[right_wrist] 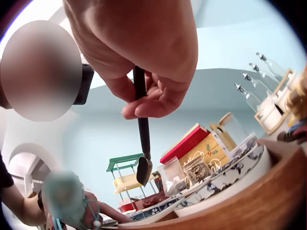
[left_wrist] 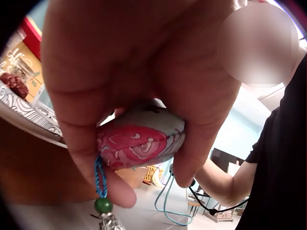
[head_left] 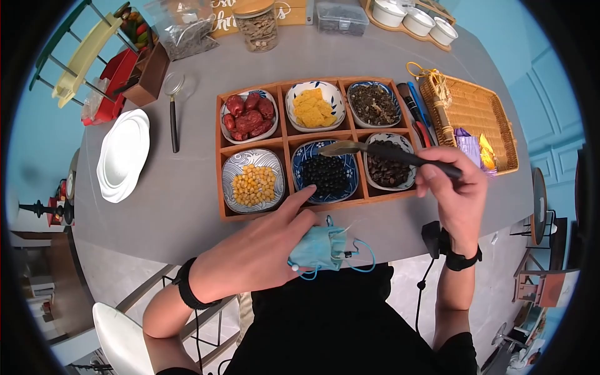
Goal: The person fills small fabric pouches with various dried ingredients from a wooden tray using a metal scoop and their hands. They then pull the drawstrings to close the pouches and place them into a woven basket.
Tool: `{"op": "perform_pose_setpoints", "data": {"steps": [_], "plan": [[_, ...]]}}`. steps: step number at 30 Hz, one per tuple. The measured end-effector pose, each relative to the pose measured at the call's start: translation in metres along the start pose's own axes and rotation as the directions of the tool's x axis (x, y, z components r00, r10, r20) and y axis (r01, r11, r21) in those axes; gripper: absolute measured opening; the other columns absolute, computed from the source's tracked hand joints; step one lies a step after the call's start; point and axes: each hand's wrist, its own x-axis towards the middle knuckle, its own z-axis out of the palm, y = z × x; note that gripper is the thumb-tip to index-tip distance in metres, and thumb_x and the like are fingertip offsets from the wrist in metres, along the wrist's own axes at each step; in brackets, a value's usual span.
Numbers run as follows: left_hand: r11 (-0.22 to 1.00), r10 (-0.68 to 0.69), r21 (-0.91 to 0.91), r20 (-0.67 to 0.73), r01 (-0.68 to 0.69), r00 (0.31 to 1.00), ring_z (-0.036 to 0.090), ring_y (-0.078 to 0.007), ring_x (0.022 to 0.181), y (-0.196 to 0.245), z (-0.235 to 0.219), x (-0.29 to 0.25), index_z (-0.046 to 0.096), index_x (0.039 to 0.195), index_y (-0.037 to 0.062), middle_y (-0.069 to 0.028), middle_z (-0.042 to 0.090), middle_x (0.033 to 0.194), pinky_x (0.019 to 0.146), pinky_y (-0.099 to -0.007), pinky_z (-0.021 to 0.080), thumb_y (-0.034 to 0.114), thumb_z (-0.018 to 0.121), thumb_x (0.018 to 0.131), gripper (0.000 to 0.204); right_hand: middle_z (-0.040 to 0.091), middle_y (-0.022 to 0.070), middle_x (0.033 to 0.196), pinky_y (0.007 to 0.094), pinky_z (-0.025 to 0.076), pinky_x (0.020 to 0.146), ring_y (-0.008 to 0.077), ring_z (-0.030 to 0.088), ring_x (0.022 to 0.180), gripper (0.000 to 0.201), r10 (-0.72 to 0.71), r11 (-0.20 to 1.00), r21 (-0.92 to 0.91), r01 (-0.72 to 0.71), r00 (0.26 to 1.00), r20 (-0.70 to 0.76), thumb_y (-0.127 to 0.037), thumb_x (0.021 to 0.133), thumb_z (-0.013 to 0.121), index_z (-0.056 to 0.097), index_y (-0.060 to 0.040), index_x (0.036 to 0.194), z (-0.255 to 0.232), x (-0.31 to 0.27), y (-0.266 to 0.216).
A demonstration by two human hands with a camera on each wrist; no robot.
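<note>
My left hand point(head_left: 247, 247) grips a small teal drawstring pouch point(head_left: 322, 249) near the table's front edge. In the left wrist view, the pouch point(left_wrist: 139, 141) shows a pink pattern and a blue cord with a green bead. The left index fingertip is at the front rim of a blue patterned bowl of black beans point(head_left: 325, 177). My right hand point(head_left: 459, 187) holds a spoon point(head_left: 406, 157) by its black handle, its metal end over the back of that bowl. In the right wrist view, the spoon point(right_wrist: 144, 139) points downward, its bowl's inside hidden.
A divided wooden tray point(head_left: 284, 140) also holds bowls of red dates point(head_left: 250, 117), yellow pieces point(head_left: 312, 107), dried leaves point(head_left: 375, 104), corn kernels point(head_left: 253, 185) and dark brown beans point(head_left: 389, 167). White dishes point(head_left: 125, 156) and a strainer point(head_left: 174, 119) lie left; a wicker basket point(head_left: 481, 112) stands right.
</note>
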Motion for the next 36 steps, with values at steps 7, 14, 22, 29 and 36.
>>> {"op": "perform_pose_setpoints", "data": {"steps": [7, 14, 22, 29, 36], "plan": [[0.991, -0.064, 0.126, 0.144, 0.045, 0.988, 0.056, -0.0455, 0.117, 0.011, -0.012, 0.013, 0.049, 0.118, 0.003, -0.0248, 0.027, 0.154, 0.096, -0.0455, 0.048, 0.02, 0.077, 0.078, 0.051, 0.069, 0.005, 0.093, 0.0202, 0.049, 0.063, 0.0074, 0.061, 0.071, 0.019, -0.033, 0.995, -0.085, 0.048, 0.985, 0.17, 0.001, 0.091, 0.066, 0.068, 0.0015, 0.11, 0.016, 0.016, 0.01], [0.975, -0.094, 0.217, 0.183, 0.053, 0.979, 0.058, -0.046, 0.111, 0.017, -0.013, 0.018, 0.047, 0.118, 0.0013, -0.027, 0.03, 0.152, 0.093, -0.0445, 0.049, 0.024, 0.077, 0.079, 0.054, 0.069, 0.0063, 0.086, 0.0222, 0.053, 0.067, 0.0088, 0.064, 0.073, 0.017, 0.129, 0.989, -0.085, -0.119, 0.985, 0.117, -0.007, 0.096, 0.062, 0.064, 0.0028, 0.11, 0.013, 0.01, 0.02], [0.969, -0.172, 0.211, 0.21, 0.127, 0.962, 0.058, -0.0444, 0.113, 0.023, -0.018, 0.022, 0.049, 0.118, 0.0025, -0.0263, 0.029, 0.153, 0.094, -0.0441, 0.049, 0.023, 0.077, 0.078, 0.053, 0.069, 0.0095, 0.076, 0.023, 0.054, 0.058, 0.0117, 0.066, 0.062, 0.021, 0.337, 0.938, 0.077, -0.338, 0.941, 0.035, -0.016, 0.098, 0.061, 0.062, 0.005, 0.099, 0.023, 0.015, 0.033], [0.996, -0.074, 0.049, -0.007, 0.074, 0.997, 0.058, -0.0394, 0.117, 0.01, -0.016, 0.008, 0.053, 0.121, 0.0038, -0.0172, 0.035, 0.154, 0.096, -0.0415, 0.048, 0.02, 0.081, 0.073, 0.058, 0.069, 0.0115, 0.075, 0.0237, 0.054, 0.057, 0.0139, 0.066, 0.061, 0.023, 0.37, 0.903, 0.242, -0.354, 0.929, -0.022, -0.018, 0.099, 0.059, 0.062, 0.0045, 0.096, 0.017, 0.016, 0.042], [0.984, -0.018, -0.177, -0.188, -0.016, 0.982, 0.064, -0.0311, 0.11, -0.005, -0.011, -0.003, 0.054, 0.119, 0.0039, -0.0139, 0.059, 0.131, 0.091, -0.0385, 0.051, 0.014, 0.086, 0.068, 0.061, 0.068, 0.0118, 0.073, 0.0242, 0.054, 0.055, 0.0154, 0.066, 0.057, 0.023, 0.341, 0.893, 0.349, -0.285, 0.934, -0.11, -0.019, 0.099, 0.059, 0.063, 0.0033, 0.097, 0.009, 0.021, 0.038]]}}
